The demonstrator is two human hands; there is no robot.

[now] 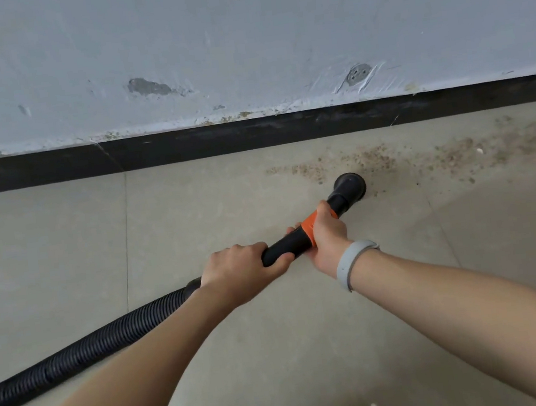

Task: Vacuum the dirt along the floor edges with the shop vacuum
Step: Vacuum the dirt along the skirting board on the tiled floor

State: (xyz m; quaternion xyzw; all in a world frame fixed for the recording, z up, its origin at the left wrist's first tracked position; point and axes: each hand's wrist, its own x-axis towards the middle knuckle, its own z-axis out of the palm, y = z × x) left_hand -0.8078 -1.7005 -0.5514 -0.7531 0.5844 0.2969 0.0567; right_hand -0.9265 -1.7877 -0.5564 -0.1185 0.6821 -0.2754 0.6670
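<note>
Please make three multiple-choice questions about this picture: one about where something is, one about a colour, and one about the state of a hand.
1. Where does most of the dirt lie?
A. left of the nozzle
B. right of the nozzle, near the baseboard
C. under the hose

2. What colour is the band on the wand?
A. orange
B. green
C. white

3. What is the left hand doing?
A. hanging free
B. lying flat on the floor
C. gripping the wand

Answers: 1 B, the brown specks spread right of the nozzle along the baseboard. 2 A, an orange band shows beside the right hand. 3 C, its fingers curl round the black tube.
</note>
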